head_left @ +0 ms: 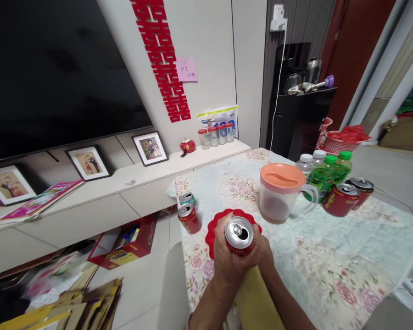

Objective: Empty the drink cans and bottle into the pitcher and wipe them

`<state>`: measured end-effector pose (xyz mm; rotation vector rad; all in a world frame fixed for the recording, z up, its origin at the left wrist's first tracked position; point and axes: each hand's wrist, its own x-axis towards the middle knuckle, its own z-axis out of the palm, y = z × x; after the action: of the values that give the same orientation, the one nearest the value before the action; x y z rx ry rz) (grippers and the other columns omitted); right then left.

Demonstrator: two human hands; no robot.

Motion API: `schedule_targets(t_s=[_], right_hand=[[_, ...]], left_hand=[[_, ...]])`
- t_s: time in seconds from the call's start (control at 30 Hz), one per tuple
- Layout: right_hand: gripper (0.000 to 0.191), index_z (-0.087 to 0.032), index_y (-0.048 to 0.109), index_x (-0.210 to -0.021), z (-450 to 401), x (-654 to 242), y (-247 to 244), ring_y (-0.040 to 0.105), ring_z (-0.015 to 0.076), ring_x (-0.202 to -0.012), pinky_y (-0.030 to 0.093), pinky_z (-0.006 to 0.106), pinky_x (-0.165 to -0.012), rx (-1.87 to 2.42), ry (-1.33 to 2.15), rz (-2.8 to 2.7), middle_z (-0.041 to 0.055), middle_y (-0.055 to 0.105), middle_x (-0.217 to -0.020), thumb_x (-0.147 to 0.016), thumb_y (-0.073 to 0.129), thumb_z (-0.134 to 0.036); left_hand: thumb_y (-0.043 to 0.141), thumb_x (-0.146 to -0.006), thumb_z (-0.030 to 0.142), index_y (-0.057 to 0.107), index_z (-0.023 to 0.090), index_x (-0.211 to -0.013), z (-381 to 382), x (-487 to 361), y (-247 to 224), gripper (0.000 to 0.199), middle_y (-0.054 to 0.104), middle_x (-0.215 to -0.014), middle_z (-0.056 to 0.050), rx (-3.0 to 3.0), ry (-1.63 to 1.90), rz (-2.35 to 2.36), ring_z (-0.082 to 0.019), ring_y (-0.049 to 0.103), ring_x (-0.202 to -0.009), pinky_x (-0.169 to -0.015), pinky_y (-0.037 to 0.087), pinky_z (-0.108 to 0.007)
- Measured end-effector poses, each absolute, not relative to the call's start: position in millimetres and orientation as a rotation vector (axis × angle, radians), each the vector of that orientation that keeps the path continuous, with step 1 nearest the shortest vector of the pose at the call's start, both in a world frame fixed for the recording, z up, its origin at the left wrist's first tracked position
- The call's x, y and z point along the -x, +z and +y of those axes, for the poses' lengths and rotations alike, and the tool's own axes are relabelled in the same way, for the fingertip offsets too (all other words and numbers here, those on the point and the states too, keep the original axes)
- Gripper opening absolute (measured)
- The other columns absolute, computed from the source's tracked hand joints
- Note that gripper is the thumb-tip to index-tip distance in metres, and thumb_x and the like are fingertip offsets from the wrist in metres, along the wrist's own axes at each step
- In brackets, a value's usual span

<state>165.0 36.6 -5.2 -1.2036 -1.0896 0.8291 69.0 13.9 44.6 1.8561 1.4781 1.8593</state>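
Observation:
A red drink can [239, 234], its top opened, is gripped between my two hands and faces up toward me. My left hand [225, 263] wraps round its left side with the fingers closed. On the other side, my right hand [264, 251] closes against the can, its fingers partly hidden. A yellowish cloth [259, 300] hangs below the hands between my forearms; I cannot tell whether a hand holds it. Beneath and behind the can lies a red scalloped plate [211, 229]. To the left stand another opened red can [190, 219] and a green can [187, 199].
A clear pitcher [277, 201] with an orange lid stands right of the plate. Beyond it are several capped bottles [325, 176] and red cans [340, 200]. The flowered tablecloth [344, 256] covers the table. A low cabinet [124, 183] with framed photos runs along the wall.

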Motion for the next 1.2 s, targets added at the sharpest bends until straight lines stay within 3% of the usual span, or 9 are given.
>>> schedule_targets(t_s=[0.13, 0.3, 0.37, 0.43, 0.57, 0.77, 1.07, 1.2], right_hand=[[0.051, -0.021, 0.069, -0.069, 25, -160, -5, 0.063, 0.0198, -0.059, 0.051, 0.03, -0.056, 1.198, 0.87, -1.03, 0.0031, 0.07, -0.064, -0.095, 0.047, -0.059], [0.046, -0.02, 0.073, -0.104, 19, -160, -4, 0.069, 0.0253, -0.102, 0.054, 0.035, -0.089, 1.158, 0.863, -0.978, 0.0088, 0.076, -0.108, -0.094, 0.051, -0.059], [0.049, -0.02, 0.073, -0.112, 21, -161, -2, 0.068, 0.0265, -0.108, 0.053, 0.037, -0.095, 1.091, 0.942, -0.968, 0.0108, 0.075, -0.117, -0.095, 0.049, -0.059], [0.052, -0.021, 0.074, -0.11, 23, -162, -1, 0.071, 0.0265, -0.099, 0.056, 0.038, -0.091, 1.009, 1.055, -0.996, 0.0111, 0.077, -0.111, -0.097, 0.045, -0.062], [0.059, -0.023, 0.077, -0.085, 32, -165, -6, 0.072, 0.0257, -0.075, 0.06, 0.037, -0.074, 0.994, 1.098, -1.054, 0.0089, 0.079, -0.083, -0.093, 0.043, -0.071], [0.065, -0.027, 0.074, -0.066, 49, -163, -25, 0.066, 0.0248, -0.054, 0.057, 0.036, -0.055, 1.013, 1.074, -1.05, 0.0062, 0.067, -0.053, -0.087, 0.042, -0.079], [0.052, -0.028, 0.075, -0.063, 48, -163, -32, 0.068, 0.0249, -0.052, 0.056, 0.033, -0.048, 1.054, 1.002, -1.054, 0.0049, 0.07, -0.055, -0.079, 0.058, -0.074], [0.059, -0.027, 0.074, -0.064, 50, -160, -29, 0.071, 0.0261, -0.057, 0.057, 0.034, -0.051, 1.077, 0.909, -1.062, 0.0068, 0.071, -0.057, -0.083, 0.05, -0.077]], left_hand=[[0.079, -0.068, 0.04, 0.048, 0.017, -0.132, 12, -70, 27, 0.075, 0.068, -0.118, -0.014, -1.764, 1.916, 1.434, -0.028, 0.072, -0.1, -0.086, 0.063, -0.044], [0.081, -0.065, 0.037, 0.049, 0.018, -0.129, 6, -74, 30, 0.074, 0.068, -0.119, -0.015, -1.658, 1.886, 1.486, -0.03, 0.072, -0.103, -0.086, 0.063, -0.045], [0.08, -0.066, 0.036, 0.05, 0.018, -0.127, 6, -76, 36, 0.07, 0.068, -0.116, -0.013, -1.598, 1.861, 1.48, -0.028, 0.073, -0.1, -0.084, 0.064, -0.042], [0.079, -0.067, 0.034, 0.051, 0.018, -0.125, 6, -77, 41, 0.066, 0.069, -0.113, -0.011, -1.593, 1.855, 1.451, -0.026, 0.074, -0.096, -0.082, 0.064, -0.039], [0.076, -0.068, 0.028, 0.052, 0.019, -0.125, 9, -73, 48, 0.062, 0.071, -0.109, -0.009, -1.746, 1.798, 1.403, -0.024, 0.074, -0.093, -0.081, 0.064, -0.038], [0.07, -0.069, 0.022, 0.051, 0.02, -0.125, 12, -63, 63, 0.059, 0.071, -0.105, -0.008, -2.085, 1.779, 1.243, -0.023, 0.074, -0.094, -0.08, 0.065, -0.035], [0.071, -0.063, 0.024, 0.049, 0.02, -0.126, 19, -53, 61, 0.067, 0.072, -0.106, -0.008, -2.204, 1.707, 1.228, -0.026, 0.075, -0.095, -0.082, 0.065, -0.038], [0.072, -0.063, 0.025, 0.051, 0.019, -0.126, 18, -53, 59, 0.067, 0.073, -0.108, -0.009, -2.177, 1.718, 1.287, -0.026, 0.075, -0.096, -0.082, 0.065, -0.037]])
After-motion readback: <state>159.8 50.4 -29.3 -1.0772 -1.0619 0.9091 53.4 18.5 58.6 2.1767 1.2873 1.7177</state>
